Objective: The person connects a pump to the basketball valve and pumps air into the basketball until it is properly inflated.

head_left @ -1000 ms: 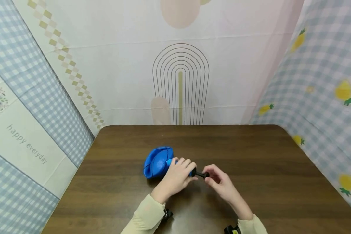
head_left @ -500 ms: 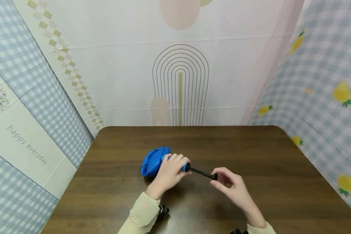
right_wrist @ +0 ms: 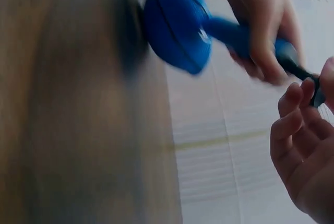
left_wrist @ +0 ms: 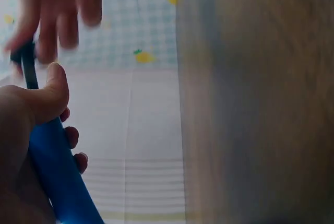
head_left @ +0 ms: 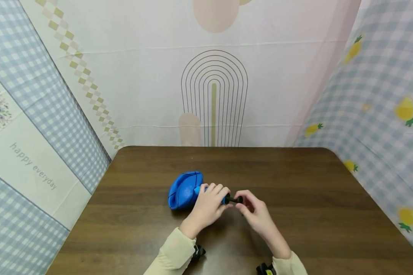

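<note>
A limp, folded blue ball [head_left: 184, 193] with black seam lines sits left of centre on the table. My left hand [head_left: 209, 206] is wrapped around the blue barrel of a hand pump [left_wrist: 60, 166], whose tip meets the ball's side. From the barrel's right end juts a short length of black plunger rod. My right hand [head_left: 257, 215] pinches the plunger's black handle [head_left: 240, 199] between thumb and fingers, close to the left hand. In the right wrist view the ball [right_wrist: 175, 23] looks dented and partly caved in.
Both hands work above a brown wooden table [head_left: 141, 236] with rounded far corners. A pale patterned cloth [head_left: 151, 95] hangs behind it. Checked cloths hang along the left and right sides. Black straps and devices [head_left: 266, 268] are on the wrists.
Half a second ago the plunger rod was drawn far out; now it is mostly inside the barrel. The right hand moved out to the right, then back left. The ball shifted slightly.
</note>
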The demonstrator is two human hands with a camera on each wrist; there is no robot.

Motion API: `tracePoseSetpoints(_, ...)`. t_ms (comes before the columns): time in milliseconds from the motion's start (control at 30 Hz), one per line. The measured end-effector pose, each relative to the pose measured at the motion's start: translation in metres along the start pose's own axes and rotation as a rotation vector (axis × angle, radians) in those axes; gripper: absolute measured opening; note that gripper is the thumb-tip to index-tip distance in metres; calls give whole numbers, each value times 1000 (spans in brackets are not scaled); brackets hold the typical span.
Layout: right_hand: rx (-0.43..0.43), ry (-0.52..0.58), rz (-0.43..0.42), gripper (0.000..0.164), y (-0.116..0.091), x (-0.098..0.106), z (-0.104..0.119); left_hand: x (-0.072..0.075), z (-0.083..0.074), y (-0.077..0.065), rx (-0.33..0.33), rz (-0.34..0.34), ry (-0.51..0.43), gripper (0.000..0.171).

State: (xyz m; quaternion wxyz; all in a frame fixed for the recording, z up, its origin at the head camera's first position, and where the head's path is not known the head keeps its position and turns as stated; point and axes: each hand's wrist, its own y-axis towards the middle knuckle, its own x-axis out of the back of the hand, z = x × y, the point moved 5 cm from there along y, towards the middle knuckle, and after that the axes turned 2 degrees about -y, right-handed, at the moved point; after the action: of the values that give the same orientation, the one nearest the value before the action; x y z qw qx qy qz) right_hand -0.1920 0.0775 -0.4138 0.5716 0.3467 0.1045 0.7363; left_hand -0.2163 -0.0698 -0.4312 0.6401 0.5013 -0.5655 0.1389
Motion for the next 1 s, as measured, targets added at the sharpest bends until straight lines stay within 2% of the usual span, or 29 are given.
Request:
tracePoseSetpoints(133,-14,9,30,15,1,-10,10,-2,-5,-1,-24,7,17,23)
tracePoseSetpoints(233,-20,-21,7,18,-5,-7,-4,-3,-3,0,-21,27,-17,24)
tracePoseSetpoints(367,-41,-46,-48,22,-12,11,-18,-1,10,3,1,24,-89,27)
tracePoseSetpoints(500,-55,-34,-85,23,-15,37,-6,7,25,5,46,-18,-101,28)
tracePoseSetpoints(633,-65,-22,-89,23,-16,47,0,10,28,5,58,-10,-97,28)
tracePoseSetpoints(733,-85,24,-82,21,-14,40,-4,7,24,3,57,-4,-54,28)
tracePoseSetpoints(867,-110,97,-36,20,-10,17,-15,3,12,-1,37,-34,13,30)
tracePoseSetpoints(1000,-124,123,45,25,-8,-5,-19,-4,-5,-5,16,-11,-41,28)
